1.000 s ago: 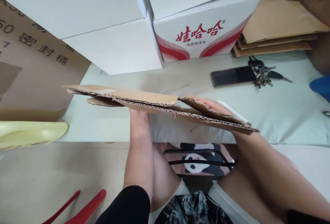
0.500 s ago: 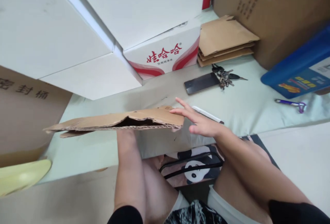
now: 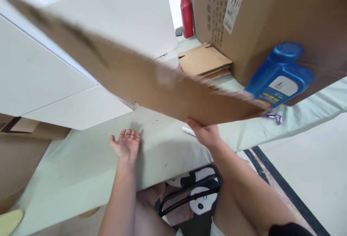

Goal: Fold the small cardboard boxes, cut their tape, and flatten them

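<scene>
A large piece of brown cardboard (image 3: 141, 80) is raised at a slant across the view, its far left end near the white boxes. My right hand (image 3: 204, 133) grips its lower edge, with the thumb on the near face and the other fingers mostly hidden behind it. My left hand (image 3: 127, 144) is apart from the cardboard, palm up over the pale green cloth, fingers spread and holding nothing. A white slim object (image 3: 188, 131) lies beside my right hand, partly covered by it.
Folded cardboard (image 3: 203, 60) lies by a big brown carton (image 3: 260, 22). A blue bottle (image 3: 282, 76), a purple-handled razor (image 3: 276, 118) and a red bottle (image 3: 186, 13) are at right and back. White boxes (image 3: 54, 69) stand left; a panda-print bag (image 3: 189, 196) is below.
The cardboard has been lifted and turned into a slant. My right hand has taken hold of its lower edge, and my left hand has come away from beneath it. The camera view has shifted.
</scene>
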Tool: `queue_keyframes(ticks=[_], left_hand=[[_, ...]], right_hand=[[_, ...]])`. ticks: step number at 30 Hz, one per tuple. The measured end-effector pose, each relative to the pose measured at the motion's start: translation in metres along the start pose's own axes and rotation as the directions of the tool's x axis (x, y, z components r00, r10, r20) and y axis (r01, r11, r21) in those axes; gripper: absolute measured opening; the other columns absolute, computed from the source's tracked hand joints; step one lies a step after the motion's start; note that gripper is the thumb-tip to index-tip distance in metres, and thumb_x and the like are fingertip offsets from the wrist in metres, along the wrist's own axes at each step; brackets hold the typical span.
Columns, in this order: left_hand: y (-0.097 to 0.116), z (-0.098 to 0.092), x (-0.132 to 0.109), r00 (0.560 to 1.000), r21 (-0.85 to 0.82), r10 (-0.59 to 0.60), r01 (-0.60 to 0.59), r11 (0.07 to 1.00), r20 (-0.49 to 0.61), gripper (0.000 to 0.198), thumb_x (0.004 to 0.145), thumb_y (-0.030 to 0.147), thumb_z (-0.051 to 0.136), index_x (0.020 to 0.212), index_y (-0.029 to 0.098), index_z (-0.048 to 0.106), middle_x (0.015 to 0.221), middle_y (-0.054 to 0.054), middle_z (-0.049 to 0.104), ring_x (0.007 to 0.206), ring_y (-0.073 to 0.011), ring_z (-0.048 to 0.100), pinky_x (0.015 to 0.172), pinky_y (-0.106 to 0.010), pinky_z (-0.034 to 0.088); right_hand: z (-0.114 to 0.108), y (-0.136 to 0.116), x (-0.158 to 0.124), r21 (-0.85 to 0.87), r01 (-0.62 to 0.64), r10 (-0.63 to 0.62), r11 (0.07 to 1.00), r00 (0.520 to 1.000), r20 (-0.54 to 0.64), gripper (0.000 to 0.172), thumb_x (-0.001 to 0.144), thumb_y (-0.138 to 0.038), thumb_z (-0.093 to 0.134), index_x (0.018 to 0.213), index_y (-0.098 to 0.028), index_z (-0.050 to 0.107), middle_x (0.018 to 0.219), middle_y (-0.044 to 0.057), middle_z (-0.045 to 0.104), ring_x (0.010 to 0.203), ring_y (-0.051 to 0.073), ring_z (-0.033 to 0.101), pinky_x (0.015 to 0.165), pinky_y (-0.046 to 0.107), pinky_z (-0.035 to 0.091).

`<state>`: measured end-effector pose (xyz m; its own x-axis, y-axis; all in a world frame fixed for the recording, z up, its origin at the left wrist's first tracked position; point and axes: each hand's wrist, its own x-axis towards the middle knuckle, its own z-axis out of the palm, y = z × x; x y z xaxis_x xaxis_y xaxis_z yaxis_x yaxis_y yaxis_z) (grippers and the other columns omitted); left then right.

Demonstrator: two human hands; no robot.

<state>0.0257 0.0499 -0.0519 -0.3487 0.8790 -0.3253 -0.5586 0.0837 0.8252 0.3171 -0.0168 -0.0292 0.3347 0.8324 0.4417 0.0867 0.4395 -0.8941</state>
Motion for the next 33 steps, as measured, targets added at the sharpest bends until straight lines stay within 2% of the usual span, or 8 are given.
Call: queue_keyframes(ticks=[5,9,16,18,20,25,29,33], left_hand=[[-0.011,0.004,-0.018,0.994,0.051,-0.050,0.045,0.998,0.099,0.040,0.072,0.054,0.077,0.073,0.018,0.061,0.068,0.002,0.066,0.063,-0.0114,0.066,0.064,-0.024,0.055],[-0.032,0.045,-0.042,0.952,0.159,-0.158,0.119,0.980,0.261,0.040,0.059,0.045,0.093,0.073,0.016,0.069,0.074,0.001,0.073,0.070,-0.0115,0.070,0.074,-0.023,0.058],[-0.093,0.163,-0.071,0.707,0.437,-0.511,0.308,0.845,0.489,0.047,0.069,0.042,0.094,0.097,0.008,0.078,0.104,-0.016,0.079,0.091,-0.0241,0.077,0.079,-0.030,0.059],[-0.110,0.187,-0.077,0.610,0.438,-0.597,0.409,0.801,0.521,0.048,0.068,0.045,0.095,0.099,0.012,0.078,0.102,-0.011,0.079,0.088,-0.0195,0.075,0.076,-0.028,0.060],[-0.126,0.201,-0.083,0.579,0.421,-0.612,0.445,0.791,0.538,0.049,0.064,0.041,0.098,0.100,0.016,0.076,0.094,-0.005,0.077,0.078,-0.0144,0.072,0.069,-0.025,0.058],[-0.148,0.214,-0.090,0.615,0.343,-0.576,0.464,0.817,0.539,0.053,0.064,0.034,0.099,0.104,0.016,0.071,0.091,-0.003,0.075,0.070,-0.0116,0.068,0.051,-0.018,0.049],[-0.137,0.229,-0.078,0.722,0.252,-0.519,0.454,0.855,0.457,0.028,0.085,0.030,0.084,0.092,0.018,0.060,0.074,0.004,0.065,0.047,-0.0036,0.054,0.037,-0.011,0.032],[-0.119,0.253,-0.058,0.799,0.195,-0.484,0.443,0.875,0.356,0.024,0.104,0.018,0.058,0.081,0.016,0.051,0.061,0.008,0.050,0.034,0.0017,0.030,0.032,-0.008,0.020]], right_hand=[[-0.027,-0.003,0.023,0.117,0.029,0.030,0.993,0.879,-0.476,0.060,0.088,-0.059,0.072,0.134,-0.022,0.067,0.127,0.012,0.073,0.127,0.028,0.067,0.118,0.048,0.048],[-0.038,-0.003,0.040,0.084,-0.036,0.080,0.996,0.784,-0.616,0.065,0.085,-0.061,0.073,0.132,-0.016,0.066,0.124,0.015,0.073,0.130,0.030,0.065,0.120,0.051,0.046],[-0.039,0.010,0.052,0.211,-0.275,0.346,0.938,0.694,-0.631,0.063,0.081,-0.067,0.069,0.114,-0.014,0.069,0.132,0.021,0.071,0.127,0.032,0.067,0.111,0.047,0.053],[-0.042,0.013,0.050,0.226,-0.322,0.392,0.919,0.697,-0.601,0.060,0.082,-0.067,0.068,0.113,-0.016,0.069,0.128,0.020,0.073,0.129,0.032,0.066,0.109,0.047,0.054],[-0.045,0.017,0.049,0.233,-0.333,0.405,0.914,0.709,-0.577,0.058,0.083,-0.066,0.067,0.115,-0.017,0.067,0.121,0.018,0.075,0.131,0.032,0.065,0.107,0.046,0.055],[-0.048,0.022,0.053,0.278,-0.333,0.431,0.901,0.763,-0.482,0.048,0.086,-0.057,0.063,0.115,-0.018,0.065,0.112,0.014,0.077,0.121,0.029,0.069,0.104,0.046,0.054],[-0.048,0.019,0.058,0.384,-0.336,0.466,0.860,0.823,-0.324,0.050,0.082,-0.047,0.063,0.126,-0.023,0.059,0.137,0.013,0.069,0.121,0.026,0.069,0.101,0.044,0.055],[-0.050,0.012,0.060,0.460,-0.450,0.595,0.765,0.768,-0.238,0.063,0.077,-0.047,0.064,0.136,-0.028,0.053,0.152,0.011,0.059,0.126,0.025,0.067,0.101,0.041,0.052]])
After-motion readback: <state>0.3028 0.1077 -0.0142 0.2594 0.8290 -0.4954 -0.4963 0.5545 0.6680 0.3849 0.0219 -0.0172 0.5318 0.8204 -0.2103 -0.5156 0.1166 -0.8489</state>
